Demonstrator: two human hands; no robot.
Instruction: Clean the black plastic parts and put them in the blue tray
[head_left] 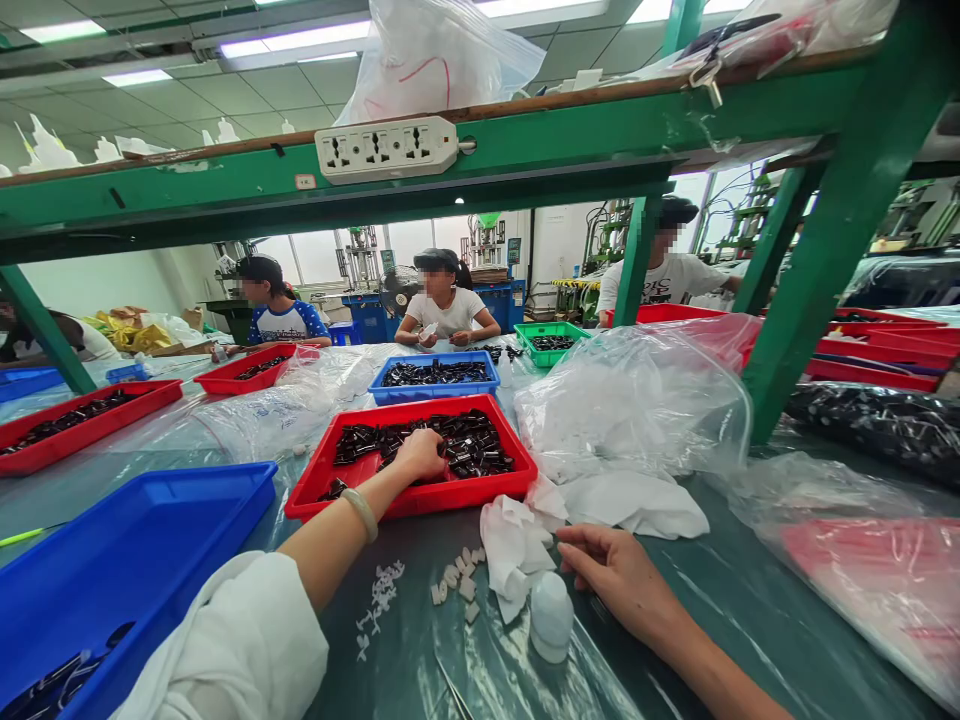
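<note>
My left hand (420, 455), with a bangle (360, 514) on the wrist, reaches into a red tray (412, 505) of small shiny black parts (476, 445). Its fingers curl down among the parts, and what they grip is hidden. My right hand (611, 570) is over the table beside a crumpled white cloth (514, 545), fingers loosely stretched and a little apart, with nothing seen in them. A small white bottle (551, 615) stands just left of that hand. Between my arms lie small white pieces (381, 600) and pale blocks (457, 580).
A deep blue tray (172, 510) with a few black parts stands at left. Tweezers (454, 690) lie at the front edge. Clear plastic bags (630, 400) fill the right. A green shelf frame (810, 220) crosses overhead. Several people sit across the table behind other trays.
</note>
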